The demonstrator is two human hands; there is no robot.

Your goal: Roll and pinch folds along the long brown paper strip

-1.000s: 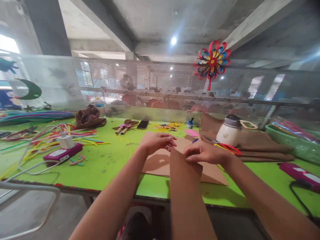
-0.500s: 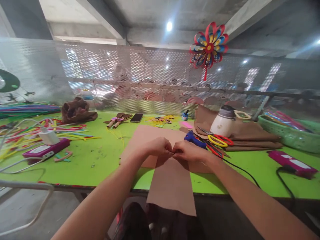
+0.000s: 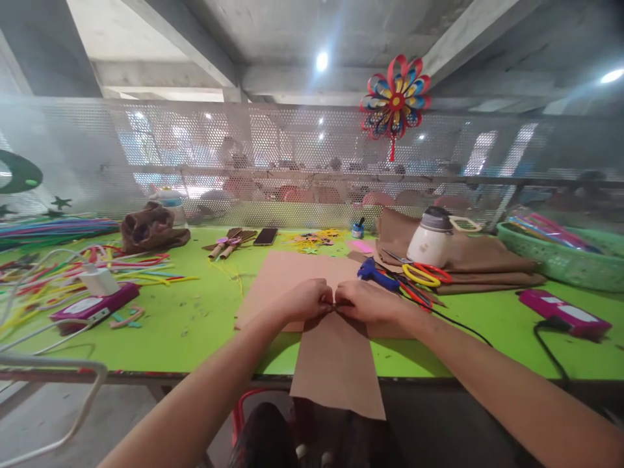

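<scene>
My left hand (image 3: 312,300) and my right hand (image 3: 363,302) meet at the far end of a strip of brown paper (image 3: 338,370). Both sets of fingers are closed in a pinch on that end. The strip's near end hangs over the table's front edge. Under and beyond my hands lies a larger tan sheet (image 3: 277,273), flat on the green table (image 3: 195,325). A blue glue gun (image 3: 377,274) rests just right of the sheet, beside scissors with yellow handles (image 3: 422,275). My fingers hide the exact fold or edge they grip.
Purple power strips lie left (image 3: 100,309) and right (image 3: 563,312). A white bottle (image 3: 431,240) stands by folded brown paper (image 3: 492,260). Colored pipe cleaners (image 3: 160,266) spread at left. At the back are a phone (image 3: 266,236), a small blue jar (image 3: 357,229) and a green basket (image 3: 580,260).
The camera view has shifted slightly. My hands stay together on the strip's far end, with small finger movement; the strip still hangs over the edge.
</scene>
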